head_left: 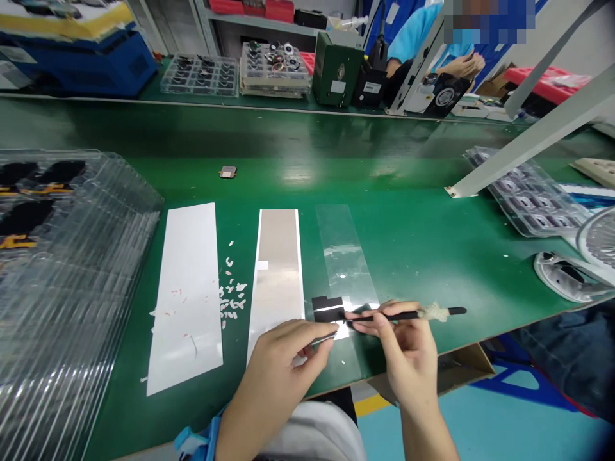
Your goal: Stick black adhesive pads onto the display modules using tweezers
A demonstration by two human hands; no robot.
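My left hand (288, 358) pinches a small, thin, flat greyish part (324, 338) between thumb and fingertips. In my right hand (408, 349) is a slim black stick-like tool (403, 315), with a lump of pale wrapping near its rear end. The tool's tip points left, close to the part in my left hand. Just beyond the fingertips lies a black flat piece (328, 308) with a light stripe across it. It overlaps the near end of a clear plastic strip (343, 246). A beige strip with white edges (278, 256) lies left of that, partly behind my left hand.
A white sheet (187, 288) and several white scraps (233, 298) lie to the left. Stacked clear trays (110, 256) fill the left edge. A small square part (227, 171) lies farther back. A white post (528, 141) and a plastic tray (533, 198) stand right. A co-worker sits opposite.
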